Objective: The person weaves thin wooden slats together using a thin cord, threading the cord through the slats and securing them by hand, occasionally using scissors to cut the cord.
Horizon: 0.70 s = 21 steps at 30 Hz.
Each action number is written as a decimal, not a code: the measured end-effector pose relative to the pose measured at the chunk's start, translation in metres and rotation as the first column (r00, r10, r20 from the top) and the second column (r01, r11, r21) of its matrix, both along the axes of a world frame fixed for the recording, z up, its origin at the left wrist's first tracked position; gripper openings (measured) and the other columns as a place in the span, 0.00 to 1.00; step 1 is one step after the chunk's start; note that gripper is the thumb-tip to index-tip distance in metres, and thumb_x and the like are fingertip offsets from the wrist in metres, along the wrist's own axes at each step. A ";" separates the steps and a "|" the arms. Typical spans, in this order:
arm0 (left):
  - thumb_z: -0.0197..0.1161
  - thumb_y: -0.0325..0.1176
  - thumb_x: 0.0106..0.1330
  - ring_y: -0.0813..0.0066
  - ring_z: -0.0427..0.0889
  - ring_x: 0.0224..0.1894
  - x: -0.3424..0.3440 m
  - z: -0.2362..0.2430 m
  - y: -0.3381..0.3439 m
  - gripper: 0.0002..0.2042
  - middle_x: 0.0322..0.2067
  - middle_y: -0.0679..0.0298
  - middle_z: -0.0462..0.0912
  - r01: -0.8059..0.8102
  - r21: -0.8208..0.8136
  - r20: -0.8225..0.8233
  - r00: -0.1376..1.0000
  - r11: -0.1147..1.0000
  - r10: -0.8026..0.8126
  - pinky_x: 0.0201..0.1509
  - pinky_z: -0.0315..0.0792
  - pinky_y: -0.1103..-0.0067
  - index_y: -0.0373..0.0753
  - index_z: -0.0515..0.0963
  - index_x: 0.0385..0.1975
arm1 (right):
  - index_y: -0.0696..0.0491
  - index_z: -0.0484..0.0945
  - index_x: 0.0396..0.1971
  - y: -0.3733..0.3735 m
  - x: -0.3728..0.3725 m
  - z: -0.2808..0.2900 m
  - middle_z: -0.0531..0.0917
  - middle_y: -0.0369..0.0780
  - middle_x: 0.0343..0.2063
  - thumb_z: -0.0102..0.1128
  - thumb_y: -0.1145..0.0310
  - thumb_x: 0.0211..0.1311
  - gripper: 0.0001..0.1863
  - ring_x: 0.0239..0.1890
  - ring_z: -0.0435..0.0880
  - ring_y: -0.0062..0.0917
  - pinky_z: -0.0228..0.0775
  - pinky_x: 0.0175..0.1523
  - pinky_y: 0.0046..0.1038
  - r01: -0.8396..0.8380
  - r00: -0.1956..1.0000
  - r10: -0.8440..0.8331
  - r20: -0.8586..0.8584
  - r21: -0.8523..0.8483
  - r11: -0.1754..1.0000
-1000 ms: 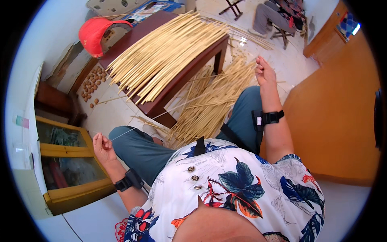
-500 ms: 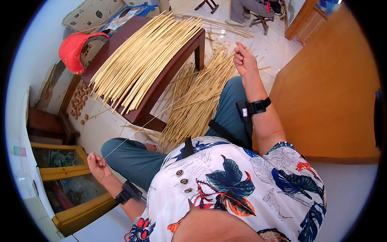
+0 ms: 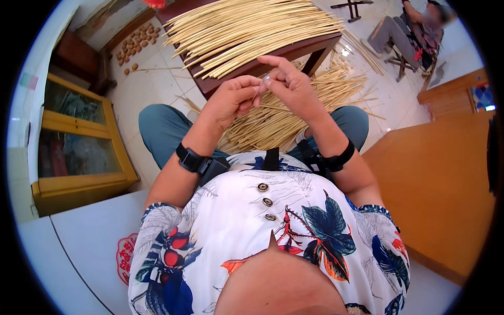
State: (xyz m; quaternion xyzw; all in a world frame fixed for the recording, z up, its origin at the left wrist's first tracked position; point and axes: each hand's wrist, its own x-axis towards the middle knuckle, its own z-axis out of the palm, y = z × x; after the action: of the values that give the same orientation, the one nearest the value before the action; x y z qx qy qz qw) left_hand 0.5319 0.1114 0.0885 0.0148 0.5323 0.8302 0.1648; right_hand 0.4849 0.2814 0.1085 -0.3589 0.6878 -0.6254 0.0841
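Observation:
My left hand (image 3: 227,103) and my right hand (image 3: 295,90) meet in front of me, fingertips almost touching, above my spread knees. A short stretch of thin pale thread (image 3: 257,93) shows between the fingertips. The left thumb and fingers are pinched on it. On the right, thumb and fingertips close at the thread while one finger arches above. Most of the thread is too fine to make out. Just beyond the hands, long straw-coloured stalks (image 3: 247,37) lie side by side across a dark red table (image 3: 310,46). More loose stalks (image 3: 278,126) are piled on the floor below.
A yellow-framed glass cabinet (image 3: 79,181) stands at the left, with several round brown objects (image 3: 137,44) on the floor beyond. An orange-brown wooden panel (image 3: 430,184) fills the right side. Far right, a person (image 3: 407,39) sits on a low folding stool (image 3: 400,65).
My hands were wide apart with the thread stretched between them; now they have come together in front of me. The view has turned, so the table appears farther right and higher.

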 end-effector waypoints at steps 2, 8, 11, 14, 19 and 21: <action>0.50 0.27 0.60 0.90 0.58 0.13 0.001 -0.001 0.002 0.08 0.18 0.68 0.73 -0.010 0.090 0.036 0.999 0.996 0.007 0.14 0.51 0.92 0.35 0.74 0.37 | 0.58 0.63 0.53 -0.004 0.006 -0.003 0.77 0.33 0.23 0.47 0.79 0.56 0.22 0.27 0.74 0.11 0.62 0.32 0.11 -0.036 0.998 0.034 0.058 0.031 0.999; 0.52 0.29 0.60 0.91 0.56 0.12 0.007 -0.001 -0.008 0.07 0.17 0.68 0.72 -0.084 0.083 0.094 0.993 0.993 0.076 0.13 0.47 0.92 0.36 0.75 0.35 | 0.56 0.72 0.44 -0.007 0.004 -0.013 0.77 0.36 0.20 0.53 0.76 0.52 0.16 0.21 0.72 0.13 0.65 0.27 0.17 0.140 0.985 -0.130 -0.114 0.084 0.987; 0.55 0.29 0.58 0.92 0.55 0.11 0.006 -0.011 -0.013 0.04 0.16 0.68 0.72 -0.075 0.019 0.108 0.992 0.997 0.072 0.12 0.46 0.91 0.38 0.74 0.30 | 0.55 0.74 0.41 -0.007 0.003 -0.017 0.77 0.38 0.19 0.53 0.76 0.52 0.13 0.20 0.71 0.15 0.65 0.26 0.18 0.173 0.980 -0.161 -0.116 0.109 0.979; 0.57 0.29 0.57 0.92 0.54 0.10 0.007 -0.013 -0.014 0.03 0.15 0.69 0.72 -0.065 -0.003 0.107 0.992 0.998 0.065 0.12 0.45 0.91 0.39 0.73 0.26 | 0.54 0.74 0.39 -0.006 -0.002 -0.028 0.78 0.40 0.22 0.54 0.76 0.51 0.13 0.19 0.74 0.19 0.66 0.25 0.19 0.199 0.949 -0.154 -0.274 0.147 0.969; 0.56 0.33 0.60 0.92 0.54 0.11 0.006 -0.021 -0.014 0.04 0.14 0.71 0.69 -0.065 -0.150 0.083 0.993 0.986 0.078 0.13 0.44 0.92 0.40 0.74 0.29 | 0.52 0.76 0.28 -0.005 0.002 -0.025 0.77 0.39 0.24 0.57 0.73 0.48 0.05 0.23 0.78 0.31 0.70 0.26 0.26 0.307 0.705 0.020 -0.709 0.331 0.892; 0.56 0.32 0.60 0.92 0.54 0.11 0.006 -0.021 -0.016 0.05 0.15 0.71 0.70 -0.046 -0.088 0.107 0.993 0.995 0.055 0.14 0.44 0.92 0.39 0.74 0.32 | 0.52 0.76 0.26 -0.002 0.000 -0.021 0.76 0.38 0.24 0.58 0.72 0.47 0.04 0.24 0.78 0.31 0.70 0.27 0.26 0.372 0.674 0.028 -0.738 0.372 0.851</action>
State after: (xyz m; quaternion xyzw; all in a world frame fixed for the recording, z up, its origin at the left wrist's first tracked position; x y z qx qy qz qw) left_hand 0.5382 0.0954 0.0680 -0.0513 0.5579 0.8101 0.1730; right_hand 0.4854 0.2793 0.0872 -0.4717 0.8318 -0.2415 -0.1652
